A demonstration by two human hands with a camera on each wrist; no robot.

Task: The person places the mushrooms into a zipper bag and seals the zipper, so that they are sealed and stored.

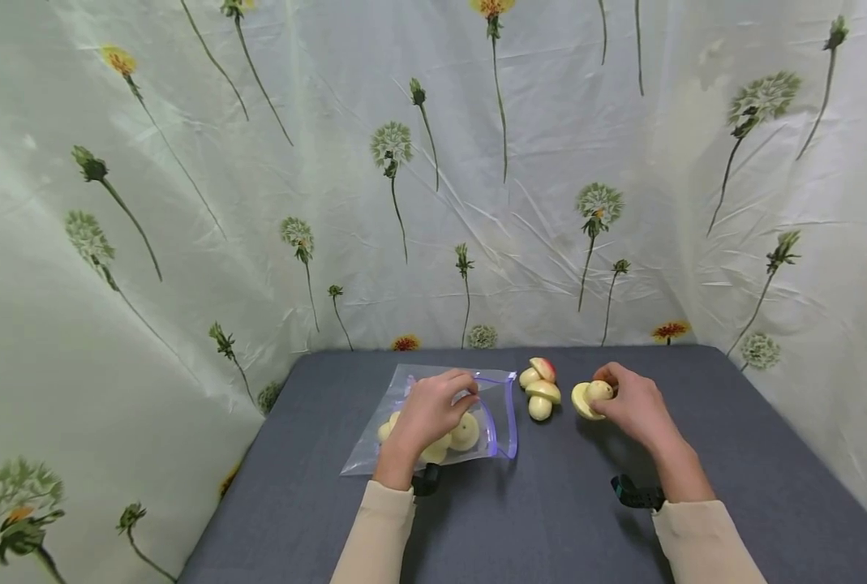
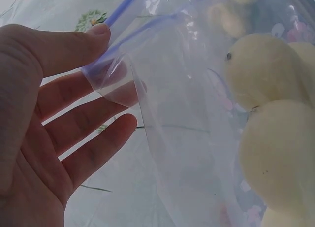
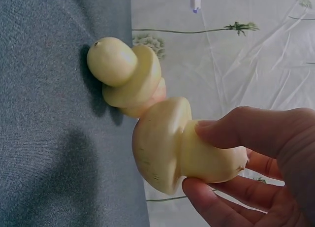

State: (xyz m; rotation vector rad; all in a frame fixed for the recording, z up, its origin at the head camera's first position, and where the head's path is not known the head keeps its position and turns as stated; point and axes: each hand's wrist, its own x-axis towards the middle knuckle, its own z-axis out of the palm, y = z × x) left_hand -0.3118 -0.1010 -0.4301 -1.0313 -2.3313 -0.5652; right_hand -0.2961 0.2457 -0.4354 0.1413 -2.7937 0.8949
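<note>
A clear zip bag (image 1: 363, 459) with purple seal strips lies on the table, several pale toy mushrooms (image 1: 465, 433) inside it. My left hand (image 1: 430, 412) pinches the bag's edge by the purple strip (image 2: 129, 44) between thumb and fingers, lifting the plastic a little. In my right hand (image 1: 636, 405) is a cream toy mushroom (image 3: 162, 143), gripped by its stem with the cap pointing left, above the table. Just left of it, two more toy mushrooms lie touching: a yellowish one (image 1: 540, 405) in front and a red-capped one (image 1: 543, 369) behind.
A dark grey cloth covers the table (image 1: 550, 519). Behind it and along the sides hangs a pale curtain (image 1: 433, 211) printed with dandelions. The bag's white slider (image 1: 512, 376) sits at its far right corner. A dark band is on each wrist.
</note>
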